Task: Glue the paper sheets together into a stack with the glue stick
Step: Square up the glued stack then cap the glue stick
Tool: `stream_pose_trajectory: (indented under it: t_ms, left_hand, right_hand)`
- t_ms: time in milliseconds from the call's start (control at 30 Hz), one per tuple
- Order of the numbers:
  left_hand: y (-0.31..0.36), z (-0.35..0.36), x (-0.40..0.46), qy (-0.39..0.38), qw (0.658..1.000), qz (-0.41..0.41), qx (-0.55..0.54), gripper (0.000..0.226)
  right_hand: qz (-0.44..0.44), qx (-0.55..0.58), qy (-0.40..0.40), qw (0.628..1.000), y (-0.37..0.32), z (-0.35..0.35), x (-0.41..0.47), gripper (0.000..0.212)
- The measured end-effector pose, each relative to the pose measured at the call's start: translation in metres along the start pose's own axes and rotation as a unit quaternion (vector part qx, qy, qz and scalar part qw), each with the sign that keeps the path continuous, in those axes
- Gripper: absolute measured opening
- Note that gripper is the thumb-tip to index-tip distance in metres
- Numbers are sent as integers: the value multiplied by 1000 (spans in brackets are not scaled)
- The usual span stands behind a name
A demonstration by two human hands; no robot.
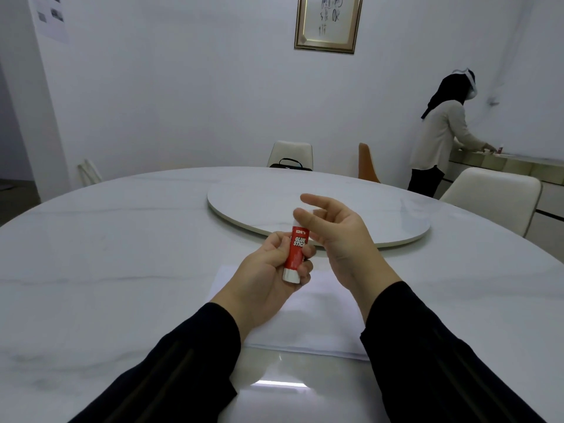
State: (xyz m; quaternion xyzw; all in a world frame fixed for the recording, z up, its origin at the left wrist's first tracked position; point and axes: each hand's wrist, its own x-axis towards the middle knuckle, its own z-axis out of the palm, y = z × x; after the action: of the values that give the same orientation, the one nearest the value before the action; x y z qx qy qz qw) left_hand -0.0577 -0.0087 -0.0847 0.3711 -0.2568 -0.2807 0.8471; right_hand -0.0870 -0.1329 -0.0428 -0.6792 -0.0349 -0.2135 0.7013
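Note:
A red glue stick (295,252) with a white base is held upright and slightly tilted above the table. My left hand (268,276) is wrapped around its lower half. My right hand (332,236) pinches the white cap end at the top between thumb and fingers, with the index finger stretched out. White paper sheets (317,319) lie flat on the table under both hands, partly hidden by my wrists and dark sleeves. I cannot tell whether the cap is on or off.
The round white marble table (122,270) carries a raised turntable (335,196) just beyond my hands. Chairs (488,193) stand at the far side and right. A person (439,138) stands at a counter at the back right.

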Motion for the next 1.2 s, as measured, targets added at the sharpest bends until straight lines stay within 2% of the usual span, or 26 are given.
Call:
stream_pose_trajectory:
  t_ms: [100, 200, 400, 467, 533, 667, 800, 967, 1200]
  left_hand:
    - [0, -1, 1, 1, 1000, 1, -7, 17]
    - [1, -2, 1, 4, 1000, 2, -14, 18]
    - [1, -1, 0, 6, 1000, -5, -8, 19]
    - [2, 1, -1, -2, 1000, -6, -12, 18]
    - [3, 3, -1, -12, 1000, -12, -21, 18]
    - [2, 4, 0, -17, 1000, -19, -11, 19]
    - [5, 4, -2, -10, 999, -12, -30, 18]
    - [10, 2, -3, 1, 1000, -13, 9, 18]
    - [17, -1, -6, 5, 999, -5, 32, 21]
  right_hand:
    - [28, 34, -28, 999, 1, -4, 1, 41]
    - [35, 61, -59, 996, 3, -9, 0, 20]
    - [15, -4, -39, 999, 0, 2, -2, 20]
    - [8, -12, -55, 998, -5, -2, -3, 29]
    - [5, -16, -68, 998, -8, -7, -3, 27]
    - [-3, -43, -36, 998, -7, -6, -3, 26]
    - [-17, -56, -75, 995, -9, -6, -4, 23]
    - [-39, -90, -39, 994, -10, -4, -3, 13]
    - [-61, -123, -17, 990, -19, 7, -6, 13]
